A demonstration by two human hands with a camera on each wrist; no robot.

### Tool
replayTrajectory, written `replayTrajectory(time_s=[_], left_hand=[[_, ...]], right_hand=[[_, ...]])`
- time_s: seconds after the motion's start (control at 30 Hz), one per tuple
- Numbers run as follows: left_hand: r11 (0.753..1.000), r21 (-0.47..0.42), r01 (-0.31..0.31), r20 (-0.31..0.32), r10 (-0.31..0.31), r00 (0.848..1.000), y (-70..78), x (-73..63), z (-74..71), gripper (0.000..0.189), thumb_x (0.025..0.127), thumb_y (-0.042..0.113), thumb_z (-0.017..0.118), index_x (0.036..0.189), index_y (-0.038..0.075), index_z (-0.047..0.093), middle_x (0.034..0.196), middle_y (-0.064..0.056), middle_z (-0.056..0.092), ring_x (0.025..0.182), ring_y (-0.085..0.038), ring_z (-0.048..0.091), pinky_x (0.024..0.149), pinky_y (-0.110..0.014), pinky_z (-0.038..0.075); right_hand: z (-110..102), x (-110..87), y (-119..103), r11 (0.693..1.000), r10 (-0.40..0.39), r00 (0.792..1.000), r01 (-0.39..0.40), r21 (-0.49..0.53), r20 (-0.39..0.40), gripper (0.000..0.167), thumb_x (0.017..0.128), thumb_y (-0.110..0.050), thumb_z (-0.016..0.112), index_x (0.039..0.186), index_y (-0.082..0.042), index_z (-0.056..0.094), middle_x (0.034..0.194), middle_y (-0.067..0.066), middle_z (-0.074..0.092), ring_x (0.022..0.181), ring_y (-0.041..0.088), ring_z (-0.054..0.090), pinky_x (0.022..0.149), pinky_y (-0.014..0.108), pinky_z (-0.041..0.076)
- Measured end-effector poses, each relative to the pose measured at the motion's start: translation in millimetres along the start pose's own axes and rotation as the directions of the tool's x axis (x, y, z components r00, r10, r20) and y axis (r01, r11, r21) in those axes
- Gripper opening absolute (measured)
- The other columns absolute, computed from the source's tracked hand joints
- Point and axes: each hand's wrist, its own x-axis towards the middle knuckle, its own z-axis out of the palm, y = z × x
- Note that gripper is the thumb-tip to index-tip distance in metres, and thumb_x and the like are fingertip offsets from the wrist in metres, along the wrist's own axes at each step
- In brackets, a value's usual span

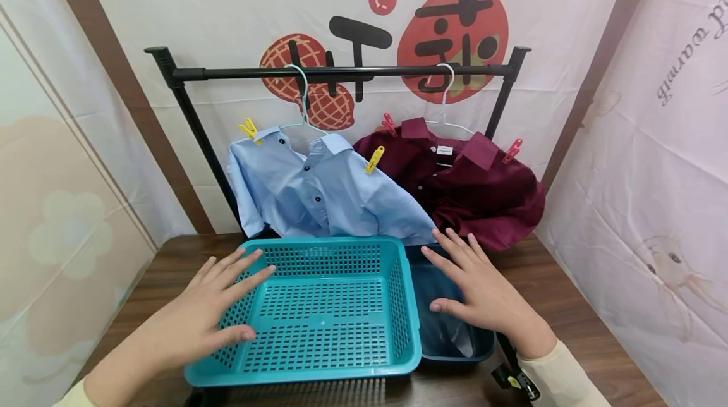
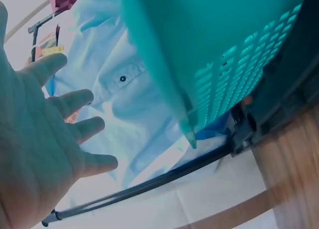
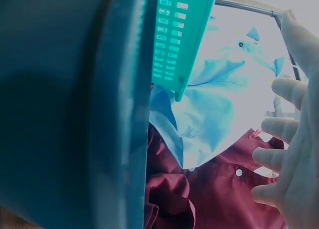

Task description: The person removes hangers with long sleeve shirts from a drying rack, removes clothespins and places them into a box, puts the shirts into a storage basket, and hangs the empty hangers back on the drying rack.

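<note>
My left hand (image 1: pixel 199 312) is held with fingers spread above the left side of a teal perforated basket (image 1: pixel 321 372). Nothing is in its grasp; the left wrist view shows the bare palm (image 2: pixel 35 134). Over the dark blue bin (image 1: pixel 443 280), on the basket's right, my right hand (image 1: pixel 483 290) hovers with spread fingers, holding nothing. Behind the basket hangs a light blue shirt (image 1: pixel 330 192) on a hanger, with yellow clothespins (image 1: pixel 375 160) at its shoulders. Beside it, a maroon shirt (image 1: pixel 466 186) hangs with red clothespins (image 1: pixel 512 151) on it.
A black clothes rack (image 1: pixel 364 72) stands at the back of the brown wooden table (image 1: pixel 142 293), its bar carrying both hangers (image 1: pixel 304 94). Printed white cloth (image 1: pixel 625 205) surrounds the table. A black strap with a small device (image 1: pixel 514 378) lies by my right wrist.
</note>
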Motion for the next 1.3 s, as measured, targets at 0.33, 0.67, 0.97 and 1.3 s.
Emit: replayTrajectory(time_s=[0.33,0.67,0.97,1.3], left_hand=[[0.992,-0.105,0.066,-0.044,-0.071,0.997,-13.7,4.4,-16.1,0.079,0.093,0.042,0.074,0.16,0.032,0.034,0.166,-0.006,0.03,0.152,-0.042,0.023,0.11,-0.072,0.028],[0.975,-0.176,0.139,-0.057,-0.152,0.987,-19.8,16.5,-37.3,0.072,0.097,0.028,0.071,0.16,0.031,0.035,0.163,-0.008,0.034,0.149,-0.04,0.028,0.103,-0.071,0.034],[0.941,-0.239,0.238,-0.128,-0.274,0.953,-27.2,20.9,-50.7,0.064,0.101,0.028,0.066,0.159,0.022,0.037,0.155,-0.014,0.045,0.14,-0.042,0.042,0.099,-0.069,0.04],[0.832,-0.453,0.321,-0.083,-0.397,0.914,-40.7,36.4,-59.5,0.059,0.106,0.029,0.058,0.159,0.019,0.033,0.154,-0.016,0.048,0.137,-0.039,0.048,0.089,-0.006,0.04]], right_hand=[[-4,1.3,-4,1.0,-0.007,0.999,0.007,0.0,-0.042,0.087,0.09,-0.063,0.067,0.161,-0.024,0.035,0.171,0.003,0.021,0.158,0.032,0.015,0.123,0.062,0.015],[-12,-0.3,-4,0.999,0.041,0.993,-0.038,0.033,-0.109,0.085,0.089,-0.053,0.075,0.158,-0.019,0.04,0.166,0.004,0.032,0.154,0.03,0.028,0.121,0.057,0.026],[-23,8.9,-9,0.985,0.156,0.974,-0.141,0.101,-0.162,0.078,0.09,-0.037,0.08,0.155,-0.015,0.045,0.159,0.007,0.044,0.144,0.028,0.044,0.112,0.054,0.042],[-41,33.3,-7,0.952,0.225,0.96,-0.181,0.245,-0.167,0.065,0.096,-0.03,0.074,0.153,-0.016,0.047,0.15,0.007,0.053,0.136,0.027,0.052,0.105,0.052,0.049]])
